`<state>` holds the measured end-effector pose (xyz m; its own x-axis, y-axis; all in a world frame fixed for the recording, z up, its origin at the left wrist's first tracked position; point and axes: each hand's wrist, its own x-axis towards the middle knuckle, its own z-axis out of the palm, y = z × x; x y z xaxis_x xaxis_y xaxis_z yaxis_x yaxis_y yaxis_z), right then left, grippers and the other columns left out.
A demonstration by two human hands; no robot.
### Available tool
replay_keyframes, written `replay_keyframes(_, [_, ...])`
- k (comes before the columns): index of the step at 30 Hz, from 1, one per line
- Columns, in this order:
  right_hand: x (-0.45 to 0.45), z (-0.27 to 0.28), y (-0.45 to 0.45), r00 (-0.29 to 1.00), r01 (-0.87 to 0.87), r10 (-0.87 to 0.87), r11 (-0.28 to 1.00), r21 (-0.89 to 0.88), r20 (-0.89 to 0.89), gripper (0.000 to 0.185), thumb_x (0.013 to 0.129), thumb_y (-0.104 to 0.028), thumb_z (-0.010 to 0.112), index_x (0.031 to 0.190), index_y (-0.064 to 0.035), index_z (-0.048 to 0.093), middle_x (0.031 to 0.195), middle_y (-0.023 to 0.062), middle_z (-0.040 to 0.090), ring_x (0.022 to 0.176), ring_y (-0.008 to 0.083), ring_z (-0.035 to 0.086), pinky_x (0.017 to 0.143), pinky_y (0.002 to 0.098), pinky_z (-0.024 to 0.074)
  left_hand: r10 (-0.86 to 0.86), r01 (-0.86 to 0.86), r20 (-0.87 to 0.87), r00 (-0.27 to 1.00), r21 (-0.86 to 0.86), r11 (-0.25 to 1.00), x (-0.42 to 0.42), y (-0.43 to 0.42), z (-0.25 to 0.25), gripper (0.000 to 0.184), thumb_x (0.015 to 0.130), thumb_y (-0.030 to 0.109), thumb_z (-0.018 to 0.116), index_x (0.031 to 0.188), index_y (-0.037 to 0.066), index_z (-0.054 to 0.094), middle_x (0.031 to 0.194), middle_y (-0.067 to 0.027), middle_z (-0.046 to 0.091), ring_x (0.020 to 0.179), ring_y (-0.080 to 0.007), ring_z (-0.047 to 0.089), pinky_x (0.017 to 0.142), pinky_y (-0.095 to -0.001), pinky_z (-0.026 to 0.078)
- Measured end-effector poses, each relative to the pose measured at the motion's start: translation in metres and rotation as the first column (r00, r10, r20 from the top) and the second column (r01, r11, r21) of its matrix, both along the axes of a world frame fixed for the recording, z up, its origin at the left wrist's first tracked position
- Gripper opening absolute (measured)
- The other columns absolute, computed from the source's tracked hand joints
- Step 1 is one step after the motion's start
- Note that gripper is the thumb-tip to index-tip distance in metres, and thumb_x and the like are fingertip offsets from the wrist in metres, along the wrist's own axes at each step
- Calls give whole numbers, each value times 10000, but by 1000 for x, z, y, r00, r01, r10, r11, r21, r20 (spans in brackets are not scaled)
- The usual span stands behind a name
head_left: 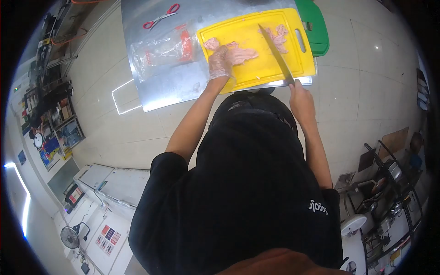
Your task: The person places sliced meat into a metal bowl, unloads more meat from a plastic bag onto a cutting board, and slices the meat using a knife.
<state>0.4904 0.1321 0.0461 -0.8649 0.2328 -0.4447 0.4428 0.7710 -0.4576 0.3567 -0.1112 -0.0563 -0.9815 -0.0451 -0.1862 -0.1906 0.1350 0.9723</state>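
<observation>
A yellow cutting board [256, 75] lies on the metal table [169, 91]. My left hand [221, 64], in a clear plastic glove, rests at the board's left part against pale pink meat [243, 55]; its fingers are bent over the meat's edge. My right hand [301, 98], bare, is closed round the handle of a long knife [278, 55] at the board's front edge. The blade points away over the board, beside more pink pieces [280, 41] to its right. A small piece of meat [211, 43] lies near the board's left edge.
Left of the board are a clear plastic bag [160, 52] with red print and red-handled scissors [160, 17]. A green container or lid [317, 32] stands beyond the board's right side. Tiled floor [362, 82] surrounds the table. A white cabinet [114, 183] is at the lower left.
</observation>
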Motion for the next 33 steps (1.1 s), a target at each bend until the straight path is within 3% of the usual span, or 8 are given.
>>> replay_keyframes(1, [0, 1, -4, 1000, -11, 11, 1000, -19, -7, 320, 1059, -259, 456, 1160, 20, 574, 907, 331, 666, 888, 529, 632, 770, 611, 470, 51, -75, 111, 993, 227, 971, 1, 3, -5, 75, 894, -37, 552, 887, 21, 598, 800, -168, 601, 778, -252, 635, 732, -354, 535])
replay_keyframes(2, [0, 2, -9, 1000, -19, 19, 999, -36, -15, 317, 1058, -260, 458, 1147, 22, 573, 906, 332, 665, 889, 528, 631, 767, 611, 469, -48, 44, -36, 998, -105, 994, 1, 2, -9, 76, 902, -25, 553, 932, 19, 608, 859, -172, 621, 821, -279, 652, 761, -367, 545])
replay_keyframes(4, [4, 0, -16, 998, -63, 61, 996, -64, -35, 310, 1057, -259, 461, 1126, 23, 571, 903, 334, 662, 889, 528, 629, 761, 611, 466, -354, 118, -185, 917, -719, 685, 2, 5, 9, 127, 918, 0, 556, 1022, 17, 626, 976, -181, 662, 907, -335, 687, 818, -394, 566])
replay_keyframes(10, [1, -8, -7, 997, -9, 7, 1000, -27, -74, 282, 1052, -245, 474, 1099, 18, 564, 892, 333, 659, 873, 531, 626, 743, 618, 459, -573, 116, -427, 700, -723, 681, -1, -10, -4, 278, 905, 54, 578, 1179, 58, 624, 1136, -177, 645, 1033, -374, 658, 887, -423, 556])
replay_keyframes(13, [-4, 5, -10, 999, -23, 23, 1000, -10, -36, 260, 1051, -236, 481, 1090, 11, 550, 878, 326, 660, 860, 532, 626, 735, 622, 458, -636, 171, -288, 716, -810, 560, 0, -11, -5, 283, 892, 77, 597, 1172, 82, 644, 1113, -168, 648, 1065, -349, 648, 913, -428, 548])
replay_keyframes(22, [-12, -16, -49, 997, -72, 70, 995, -65, -25, 212, 1039, -195, 497, 1089, 11, 514, 865, 308, 667, 855, 518, 640, 740, 610, 472, -679, 187, -413, 607, -756, 627, -19, 27, 22, 143, 855, 219, 719, 957, 119, 725, 954, -110, 665, 899, -318, 661, 773, -416, 555])
replay_keyframes(28, [-90, -47, -70, 972, -99, 72, 989, -110, -222, 230, 1024, -191, 522, 1099, 26, 530, 922, 325, 665, 916, 523, 634, 775, 589, 486, -667, 328, -209, 716, -742, 584, -21, 28, 35, 109, 847, 157, 723, 945, 110, 719, 976, -104, 691, 857, -299, 661, 784, -413, 554])
replay_keyframes(33, [-65, -32, -41, 995, -37, 19, 982, -184, -102, 242, 1025, -203, 522, 1100, 25, 552, 955, 324, 667, 961, 518, 631, 802, 578, 486, -430, 279, -258, 865, -465, 840, -12, 15, 32, 211, 818, -11, 702, 1005, 86, 700, 1046, -87, 709, 893, -236, 686, 790, -368, 567])
